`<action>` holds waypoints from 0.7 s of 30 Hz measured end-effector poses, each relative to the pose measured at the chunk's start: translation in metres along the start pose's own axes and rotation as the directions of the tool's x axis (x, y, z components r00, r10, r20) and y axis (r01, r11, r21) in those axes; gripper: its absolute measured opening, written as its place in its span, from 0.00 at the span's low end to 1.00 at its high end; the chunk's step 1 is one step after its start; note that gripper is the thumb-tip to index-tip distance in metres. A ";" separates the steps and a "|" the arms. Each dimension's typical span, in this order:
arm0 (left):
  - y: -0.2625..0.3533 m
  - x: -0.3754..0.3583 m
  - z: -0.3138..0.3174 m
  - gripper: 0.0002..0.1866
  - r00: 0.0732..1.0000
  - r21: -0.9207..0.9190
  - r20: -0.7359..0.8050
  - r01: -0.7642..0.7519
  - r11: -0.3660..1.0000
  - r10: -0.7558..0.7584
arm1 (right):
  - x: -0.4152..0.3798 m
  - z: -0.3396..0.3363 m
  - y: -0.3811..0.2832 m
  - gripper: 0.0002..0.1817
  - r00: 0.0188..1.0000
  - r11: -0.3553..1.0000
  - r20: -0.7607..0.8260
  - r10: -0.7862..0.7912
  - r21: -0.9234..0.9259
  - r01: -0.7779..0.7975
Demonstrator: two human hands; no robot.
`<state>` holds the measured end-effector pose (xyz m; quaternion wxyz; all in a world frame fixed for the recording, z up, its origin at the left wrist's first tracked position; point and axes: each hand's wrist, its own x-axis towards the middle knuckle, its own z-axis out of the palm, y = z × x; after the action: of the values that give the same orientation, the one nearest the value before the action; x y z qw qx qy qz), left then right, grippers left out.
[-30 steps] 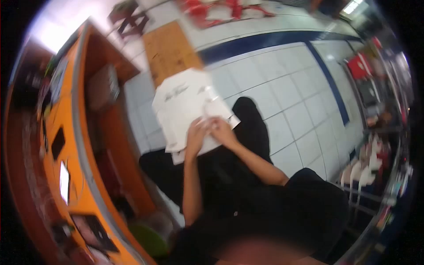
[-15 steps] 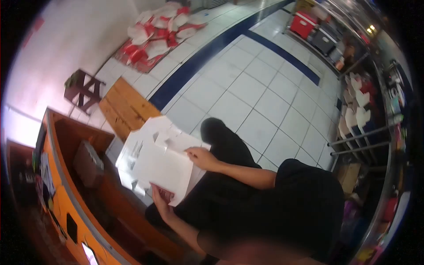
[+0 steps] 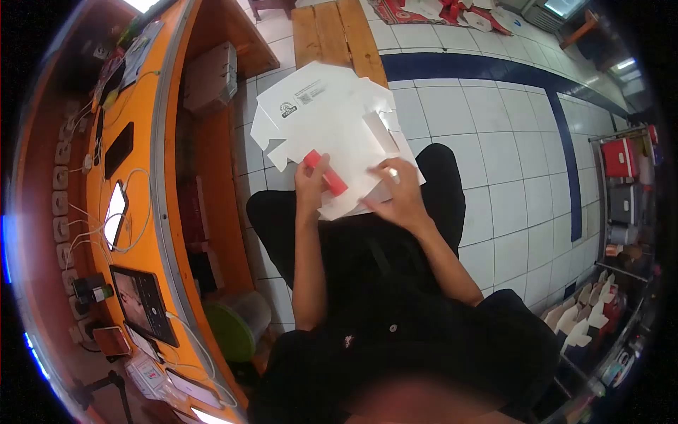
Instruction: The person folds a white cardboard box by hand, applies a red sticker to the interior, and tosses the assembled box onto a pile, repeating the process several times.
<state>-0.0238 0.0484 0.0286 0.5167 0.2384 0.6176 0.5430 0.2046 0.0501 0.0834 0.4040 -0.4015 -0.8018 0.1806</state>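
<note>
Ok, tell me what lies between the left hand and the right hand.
In the head view, the lower end of the red strip, then white cardboard, lies between the left hand and the right hand.

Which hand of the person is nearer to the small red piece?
The left. The left hand has its fingers on the red piece; the right hand is apart from it, to its right, at the white cardboard.
</note>
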 end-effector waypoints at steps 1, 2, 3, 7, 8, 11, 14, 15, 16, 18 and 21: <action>-0.003 -0.001 0.003 0.24 1.000 -0.041 -0.020 0.006 0.999 -0.007 | 0.000 -0.001 -0.007 0.24 0.989 0.992 0.093 -0.117 0.062 0.112; -0.005 -0.001 0.007 0.25 0.999 -0.081 -0.036 0.010 0.997 -0.013 | -0.002 0.004 -0.013 0.22 0.979 0.987 0.134 -0.153 0.067 0.146; -0.006 -0.002 0.012 0.26 0.999 -0.121 -0.051 0.013 0.993 -0.019 | -0.004 0.011 -0.018 0.20 0.967 0.981 0.173 -0.189 0.071 0.180; -0.005 -0.012 0.020 0.22 0.999 -0.166 -0.050 -0.010 0.986 0.001 | -0.012 0.036 -0.014 0.10 0.987 0.987 0.096 -0.128 0.107 0.118; -0.005 -0.015 0.023 0.22 0.998 -0.183 -0.069 -0.025 0.983 0.012 | -0.014 0.040 -0.014 0.09 0.996 0.991 0.081 0.035 0.128 -0.045; -0.004 -0.018 0.027 0.20 0.995 -0.208 -0.090 -0.066 0.976 0.048 | -0.011 0.050 -0.026 0.06 0.936 0.922 0.045 0.348 0.163 -0.351; -0.008 -0.017 0.028 0.18 0.994 -0.175 -0.064 -0.098 0.980 0.088 | -0.012 0.057 -0.021 0.07 0.941 0.927 0.021 0.338 0.164 -0.337; -0.010 -0.017 0.027 0.18 0.994 -0.166 -0.058 -0.099 0.981 0.090 | -0.012 0.059 -0.020 0.07 0.938 0.922 0.024 0.347 0.173 -0.345; -0.013 -0.016 0.026 0.18 0.994 -0.157 -0.052 -0.100 0.982 0.093 | -0.012 0.060 -0.018 0.07 0.934 0.917 0.025 0.355 0.182 -0.354; -0.017 -0.013 0.025 0.18 0.994 -0.093 0.019 -0.108 0.990 0.110 | -0.010 0.060 -0.015 0.07 0.939 0.917 0.052 0.339 0.204 -0.342; -0.026 -0.013 0.027 0.19 0.991 -0.020 0.111 -0.072 0.997 0.074 | -0.008 0.057 -0.013 0.06 0.919 0.898 0.123 0.374 0.201 -0.392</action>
<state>0.0116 0.0406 0.0132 0.5319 0.2866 0.5743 0.5524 0.1563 0.0379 0.0525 0.3697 -0.4961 -0.6977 0.3611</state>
